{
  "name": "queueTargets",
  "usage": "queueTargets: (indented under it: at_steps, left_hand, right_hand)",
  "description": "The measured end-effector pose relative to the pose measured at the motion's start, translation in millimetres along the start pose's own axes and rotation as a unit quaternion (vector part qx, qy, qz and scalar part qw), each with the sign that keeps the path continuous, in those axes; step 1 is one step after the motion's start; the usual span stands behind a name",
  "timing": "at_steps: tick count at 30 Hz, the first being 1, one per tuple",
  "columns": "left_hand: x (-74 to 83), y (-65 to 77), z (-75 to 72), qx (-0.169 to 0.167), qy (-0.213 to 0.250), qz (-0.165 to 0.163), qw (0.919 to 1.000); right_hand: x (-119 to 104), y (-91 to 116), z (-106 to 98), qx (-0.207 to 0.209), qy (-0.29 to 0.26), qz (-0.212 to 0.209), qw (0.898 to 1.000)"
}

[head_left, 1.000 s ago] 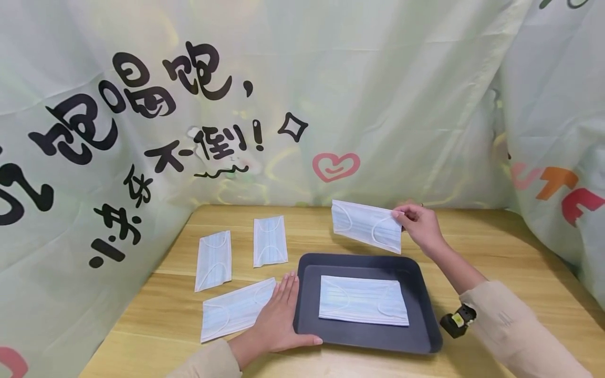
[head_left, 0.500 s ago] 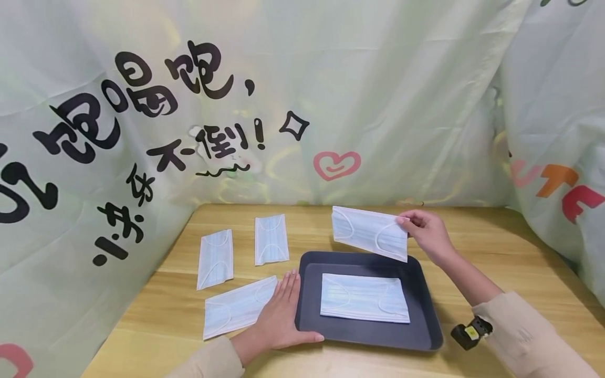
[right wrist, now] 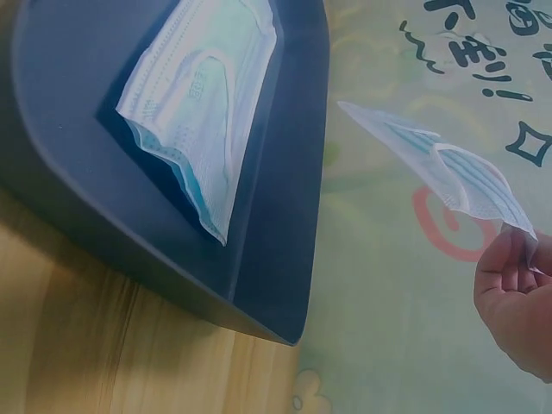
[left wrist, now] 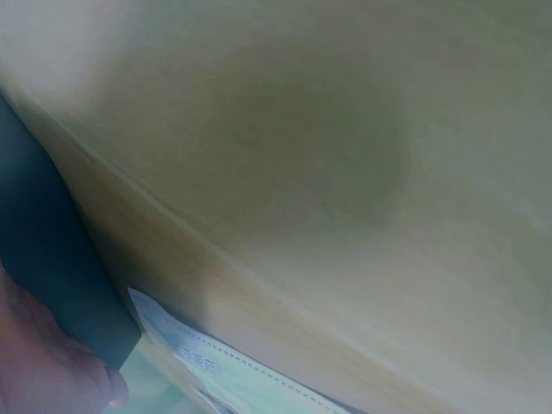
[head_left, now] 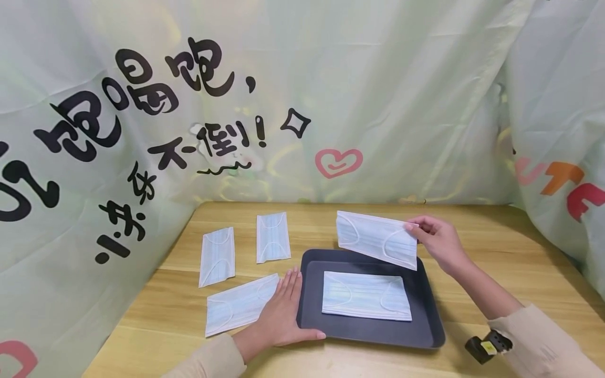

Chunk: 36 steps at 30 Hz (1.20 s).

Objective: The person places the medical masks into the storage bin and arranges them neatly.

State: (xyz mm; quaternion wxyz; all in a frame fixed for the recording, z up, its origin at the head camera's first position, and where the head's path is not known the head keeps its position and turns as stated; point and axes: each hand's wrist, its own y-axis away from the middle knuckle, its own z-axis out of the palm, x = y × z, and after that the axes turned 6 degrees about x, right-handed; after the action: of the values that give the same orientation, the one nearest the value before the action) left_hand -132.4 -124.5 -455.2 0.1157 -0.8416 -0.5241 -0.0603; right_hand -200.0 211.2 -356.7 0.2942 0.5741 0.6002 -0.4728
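Observation:
My right hand (head_left: 437,244) pinches a light blue face mask (head_left: 375,236) by its right end, holding it up over the far rim of a dark grey tray (head_left: 368,336). In the right wrist view this raised mask (right wrist: 448,168) hangs out from the fingertips, well apart from the tray. Inside the tray lies a small stack of face masks (head_left: 366,296), its layered edge showing in the right wrist view. With fingers straight, my left hand (head_left: 281,315) rests against the tray's left side, thumb along the near edge. It partly covers a face mask (head_left: 236,307) on the table.
Two more face masks lie at the table's back left, one farther left (head_left: 217,257) and one nearer the middle (head_left: 272,237). A printed cloth (head_left: 402,105) hangs behind and beside the wooden table (head_left: 496,247). A small black camera (head_left: 487,346) sits at the right wrist.
My right hand has come to the right and down a little with its mask, toward the tray's far rim. The left hand stays against the tray.

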Motion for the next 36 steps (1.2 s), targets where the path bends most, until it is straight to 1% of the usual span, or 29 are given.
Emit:
queueTargets:
  at_steps: [5,8,10,14,21,26,29,33,34,36]
  left_hand:
    - [0.8,-0.6,-0.9,-0.001,0.002,0.001,1.0000]
    - [1.3,-0.6,-1.6,-0.004,0.001,0.000,1.0000]
    - [1.2,-0.4,-1.6,-0.005,0.000,-0.001,1.0000]
    - [1.1,-0.4,-1.5,-0.006,-0.001,-0.003,1.0000]
    - [1.2,-0.9,-1.6,-0.009,-0.005,-0.005,0.9999]
    - [1.4,-0.6,-2.4,-0.008,-0.003,-0.002,1.0000]
    - [1.2,0.1,-2.1,-0.006,0.001,0.002,1.0000]
    - [1.1,0.9,-1.2,-0.004,0.003,0.004,1.0000]
    - [1.0,0.9,-0.9,-0.003,0.002,0.005,1.0000]
    - [1.2,1.0,-0.8,-0.002,0.001,0.006,1.0000]
  right_hand:
    - [-0.9,7.2,-6.1,0.000,-0.001,-0.007,1.000]
    - [-1.7,11.5,-8.7,-0.005,-0.011,-0.012,1.000]
    - [-2.5,14.1,-10.0,-0.013,-0.024,-0.008,1.000]
    - [-3.9,19.9,-11.3,-0.025,-0.030,0.004,0.999]
    - [-0.2,29.7,-8.4,-0.040,-0.037,0.015,0.998]
    - [2.6,36.3,-3.9,-0.045,-0.026,0.018,0.998]
    - [4.2,39.9,-1.3,-0.049,-0.031,0.023,0.998]
    - [8.9,43.2,2.2,-0.059,-0.072,0.035,0.995]
    - [10.8,44.0,3.2,-0.063,-0.096,0.034,0.993]
    - [12.6,45.8,5.2,-0.070,-0.117,0.042,0.990]
